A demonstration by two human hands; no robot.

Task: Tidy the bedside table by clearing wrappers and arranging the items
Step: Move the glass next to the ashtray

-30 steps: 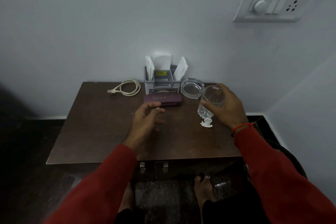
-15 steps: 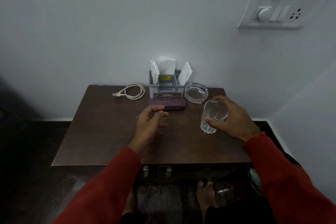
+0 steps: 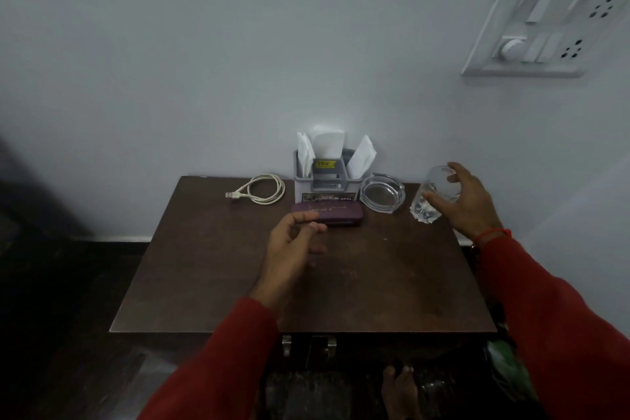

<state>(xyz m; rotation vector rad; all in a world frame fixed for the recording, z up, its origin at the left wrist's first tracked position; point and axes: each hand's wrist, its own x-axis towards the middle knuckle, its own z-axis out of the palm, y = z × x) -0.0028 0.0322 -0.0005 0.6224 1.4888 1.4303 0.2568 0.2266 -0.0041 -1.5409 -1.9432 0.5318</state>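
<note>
My right hand (image 3: pixel 462 203) grips a clear drinking glass (image 3: pixel 432 196) at the back right corner of the dark brown bedside table (image 3: pixel 211 283), just right of a glass ashtray (image 3: pixel 381 193). My left hand (image 3: pixel 289 249) hovers over the table's middle with fingers loosely apart and nothing in it, its fingertips near a purple case (image 3: pixel 329 213). Behind the case stands a grey organiser (image 3: pixel 325 181) holding white paper pieces. A coiled white USB cable (image 3: pixel 262 189) lies at the back left. No wrapper shows on the tabletop.
The table stands against a pale wall, with a switch and socket panel (image 3: pixel 545 20) high on the right. Drawer handles (image 3: pixel 308 344) sit under the front edge. My bare foot (image 3: pixel 400 389) and a green bag (image 3: pixel 508 372) are on the dark floor below.
My right hand carried the glass from the middle right of the table back to the rear right corner. The small white crumpled wrapper seen beside the glass a second ago is gone from sight.
</note>
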